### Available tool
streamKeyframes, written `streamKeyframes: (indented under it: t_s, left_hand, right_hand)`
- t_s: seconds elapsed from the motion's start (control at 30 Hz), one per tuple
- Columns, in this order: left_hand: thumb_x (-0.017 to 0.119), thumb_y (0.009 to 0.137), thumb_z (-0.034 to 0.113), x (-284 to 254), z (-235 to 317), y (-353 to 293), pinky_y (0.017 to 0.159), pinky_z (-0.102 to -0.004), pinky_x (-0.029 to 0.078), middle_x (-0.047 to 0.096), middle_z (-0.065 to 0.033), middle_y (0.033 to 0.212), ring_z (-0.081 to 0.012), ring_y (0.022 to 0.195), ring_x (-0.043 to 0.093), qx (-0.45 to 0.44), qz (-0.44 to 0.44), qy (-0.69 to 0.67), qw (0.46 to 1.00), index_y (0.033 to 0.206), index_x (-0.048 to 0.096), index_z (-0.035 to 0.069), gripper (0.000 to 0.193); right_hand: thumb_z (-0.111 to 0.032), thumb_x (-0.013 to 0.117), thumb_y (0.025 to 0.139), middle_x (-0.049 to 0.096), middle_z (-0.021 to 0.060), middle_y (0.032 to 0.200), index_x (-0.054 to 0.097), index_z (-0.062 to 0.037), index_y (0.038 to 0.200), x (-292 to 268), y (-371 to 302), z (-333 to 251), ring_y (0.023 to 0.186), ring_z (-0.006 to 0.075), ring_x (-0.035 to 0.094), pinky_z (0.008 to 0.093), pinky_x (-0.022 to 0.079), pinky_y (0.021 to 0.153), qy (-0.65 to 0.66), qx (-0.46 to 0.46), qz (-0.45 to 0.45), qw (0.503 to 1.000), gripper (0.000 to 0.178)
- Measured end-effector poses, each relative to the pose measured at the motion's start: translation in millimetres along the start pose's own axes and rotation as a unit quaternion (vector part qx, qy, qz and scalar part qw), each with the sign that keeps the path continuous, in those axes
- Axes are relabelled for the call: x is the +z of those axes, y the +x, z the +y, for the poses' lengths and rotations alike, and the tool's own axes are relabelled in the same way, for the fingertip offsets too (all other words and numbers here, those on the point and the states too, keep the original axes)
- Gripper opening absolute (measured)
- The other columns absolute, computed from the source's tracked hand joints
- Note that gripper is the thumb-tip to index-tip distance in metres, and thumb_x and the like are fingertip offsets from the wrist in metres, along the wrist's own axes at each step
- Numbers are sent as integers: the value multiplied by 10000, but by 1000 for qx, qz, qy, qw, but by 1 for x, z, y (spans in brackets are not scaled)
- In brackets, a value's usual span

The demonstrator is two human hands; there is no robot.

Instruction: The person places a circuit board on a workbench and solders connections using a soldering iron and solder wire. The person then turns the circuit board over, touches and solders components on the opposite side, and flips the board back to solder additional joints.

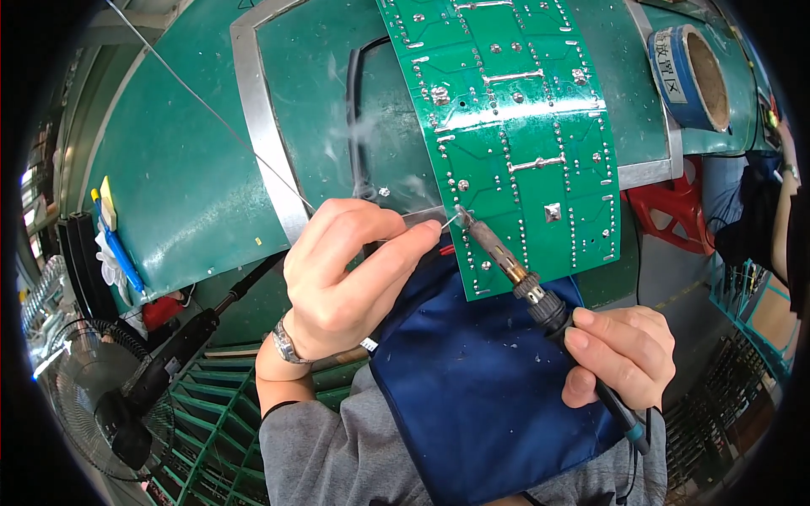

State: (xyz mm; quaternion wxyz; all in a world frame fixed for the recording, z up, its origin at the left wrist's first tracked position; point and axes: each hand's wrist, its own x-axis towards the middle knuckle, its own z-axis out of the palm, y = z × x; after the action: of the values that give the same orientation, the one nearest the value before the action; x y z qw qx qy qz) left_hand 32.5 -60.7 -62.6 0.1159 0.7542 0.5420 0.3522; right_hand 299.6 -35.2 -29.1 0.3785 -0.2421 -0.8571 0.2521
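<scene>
A long green circuit board (485, 181), dotted with rows of shiny solder joints, runs from the far edge of the view toward me. My right hand (624, 354) is closed around the black handle of a soldering iron (529, 289). Its tip meets the board's left edge, beside a row of joints. Between the thumb and fingers of my left hand (346, 274) is a thin solder wire (224, 125), coming down from the upper left. The wire's end reaches the iron tip, and pale smoke (359, 139) drifts to the left of it.
Beneath the board lies a green work surface (194, 211) with a metal frame (263, 126). A blue-rimmed cardboard roll (704, 80) stands at the far right, near a red stool (671, 211). At left are a blue-and-yellow pen (118, 240) and a fan (105, 396). Another person's arm (785, 160) shows at right.
</scene>
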Motion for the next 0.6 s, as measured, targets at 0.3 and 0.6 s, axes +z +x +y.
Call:
streamKeyframes:
  t_s: [0.3, 0.6]
  left_hand:
    - [812, 605, -21, -1, 1, -1, 565, -292, 461, 599, -46, 778, -182, 664, 585, 7, -21, 31, 999, 902, 764, 82, 317]
    - [782, 666, -19, -8, 27, -20, 554, -273, 472, 592, -33, 761, -138, 658, 597, -47, -149, -168, 973, 942, 778, 103, 302]
  right_hand:
    - [-119, 707, 840, 690, 157, 888, 717, 43, 971, 3, -6, -4, 634, 182, 683, 256, 597, 546, -10, -15, -6, 1000, 208]
    - [-114, 696, 825, 687, 143, 853, 705, 25, 928, -12, -17, -2, 583, 186, 675, 254, 564, 481, -16, -9, 30, 999, 173]
